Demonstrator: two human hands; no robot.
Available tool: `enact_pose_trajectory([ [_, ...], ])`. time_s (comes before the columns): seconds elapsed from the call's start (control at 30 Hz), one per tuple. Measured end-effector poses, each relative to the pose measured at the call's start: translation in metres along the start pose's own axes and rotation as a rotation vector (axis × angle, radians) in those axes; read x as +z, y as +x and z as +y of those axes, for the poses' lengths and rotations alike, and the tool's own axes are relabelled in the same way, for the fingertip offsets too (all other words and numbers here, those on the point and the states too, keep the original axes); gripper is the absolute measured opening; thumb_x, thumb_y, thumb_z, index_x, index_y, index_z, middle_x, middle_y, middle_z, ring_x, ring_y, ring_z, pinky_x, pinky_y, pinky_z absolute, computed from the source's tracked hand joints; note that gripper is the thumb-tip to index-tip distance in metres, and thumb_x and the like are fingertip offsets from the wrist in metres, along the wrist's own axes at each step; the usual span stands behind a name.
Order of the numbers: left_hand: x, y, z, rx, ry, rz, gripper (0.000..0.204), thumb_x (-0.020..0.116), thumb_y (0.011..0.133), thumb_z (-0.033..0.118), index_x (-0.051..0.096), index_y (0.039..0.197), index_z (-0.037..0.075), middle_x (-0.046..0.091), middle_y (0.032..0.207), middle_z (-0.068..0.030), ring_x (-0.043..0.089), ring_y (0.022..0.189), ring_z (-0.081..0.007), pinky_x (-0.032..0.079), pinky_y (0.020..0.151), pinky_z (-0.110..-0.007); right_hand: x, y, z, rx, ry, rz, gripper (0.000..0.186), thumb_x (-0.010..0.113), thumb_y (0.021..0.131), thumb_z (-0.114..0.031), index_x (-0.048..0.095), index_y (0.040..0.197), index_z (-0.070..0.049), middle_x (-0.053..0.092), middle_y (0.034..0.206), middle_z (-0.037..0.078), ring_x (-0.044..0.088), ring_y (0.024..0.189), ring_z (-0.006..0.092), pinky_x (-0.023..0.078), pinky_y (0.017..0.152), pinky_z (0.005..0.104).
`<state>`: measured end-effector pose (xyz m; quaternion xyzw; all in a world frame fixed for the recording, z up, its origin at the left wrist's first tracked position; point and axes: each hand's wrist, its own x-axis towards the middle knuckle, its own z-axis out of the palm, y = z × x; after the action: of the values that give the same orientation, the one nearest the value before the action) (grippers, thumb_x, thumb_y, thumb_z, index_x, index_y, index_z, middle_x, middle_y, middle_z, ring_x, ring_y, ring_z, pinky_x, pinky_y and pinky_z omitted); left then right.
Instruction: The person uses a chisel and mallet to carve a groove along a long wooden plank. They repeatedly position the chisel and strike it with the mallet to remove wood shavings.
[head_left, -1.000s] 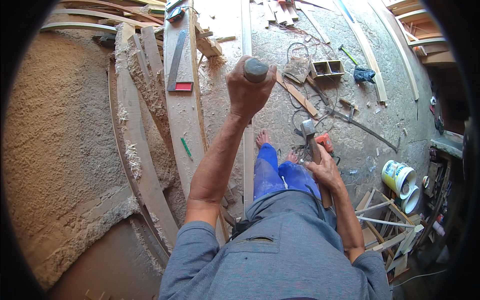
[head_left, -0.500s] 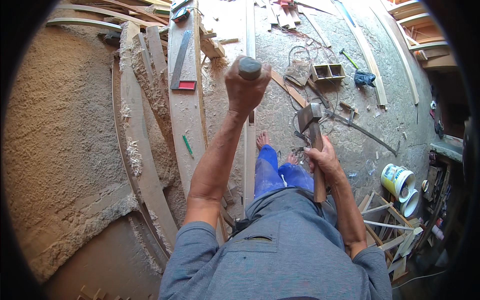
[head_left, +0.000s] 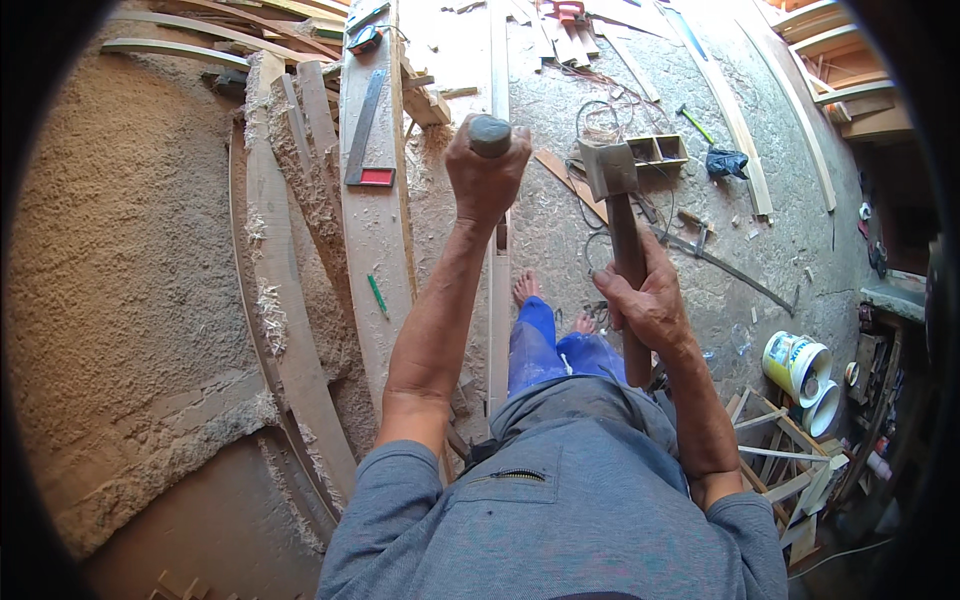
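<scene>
My left hand (head_left: 487, 182) is closed around a chisel (head_left: 490, 134), seen from above by the round end of its handle; the blade is hidden below the fist. Beneath it runs a long narrow wooden beam (head_left: 499, 340), with a dark slot (head_left: 501, 238) cut in it just below the hand. In my right hand (head_left: 652, 300) is a hammer (head_left: 608, 172), gripped by its wooden handle. Its metal head is raised to the right of the chisel, apart from it.
A wide plank (head_left: 370, 235) on the left bears a try square (head_left: 368, 130), a tape measure (head_left: 366, 40) and a green pencil (head_left: 377, 296). Sawdust (head_left: 130, 250) is heaped farther left. On the floor at right lie a wooden box (head_left: 655, 150), a clamp bar (head_left: 735, 270) and white buckets (head_left: 797, 365).
My right hand has lifted the hammer, and its head now sits higher and a little farther left in the picture. The left hand with the chisel has shifted only slightly.
</scene>
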<state>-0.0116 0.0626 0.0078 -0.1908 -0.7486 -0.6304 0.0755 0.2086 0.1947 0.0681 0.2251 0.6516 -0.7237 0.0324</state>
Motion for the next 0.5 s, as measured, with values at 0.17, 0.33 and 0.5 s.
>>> enact_pose_trajectory([
  [0.17,0.002,-0.005,0.005,0.074,0.067,-0.007,0.024,0.083,0.08,0.014,0.061,0.082,0.004,0.067,0.071,-0.0065,0.068,0.065,-0.0145,0.056,0.063,-0.033,0.008,0.001,-0.025,-0.245,-0.435,0.032,0.072,0.075,0.09,-0.013,0.041,0.153,-0.003,0.068,0.099,0.015,0.071,0.082,0.0252,0.056,0.072,0.0375],
  [0.33,0.0,-0.006,0.003,0.095,0.088,0.017,0.02,0.079,0.077,0.011,0.062,0.084,0.003,0.067,0.072,-0.0083,0.067,0.067,-0.0161,0.056,0.065,-0.034,0.013,0.007,-0.043,-0.517,-0.584,0.068,0.075,0.074,0.089,-0.008,0.039,0.156,-0.005,0.067,0.095,0.014,0.065,0.077,0.0206,0.054,0.073,0.0366],
  [0.5,-0.003,-0.005,-0.004,0.13,0.097,0.023,0.02,0.079,0.076,0.011,0.062,0.084,0.003,0.067,0.074,-0.0079,0.068,0.067,-0.0181,0.056,0.066,-0.034,0.017,0.013,-0.064,-0.637,-0.606,0.066,0.075,0.075,0.089,-0.007,0.04,0.155,-0.006,0.071,0.108,0.02,0.07,0.082,0.0237,0.056,0.078,0.0382],
])
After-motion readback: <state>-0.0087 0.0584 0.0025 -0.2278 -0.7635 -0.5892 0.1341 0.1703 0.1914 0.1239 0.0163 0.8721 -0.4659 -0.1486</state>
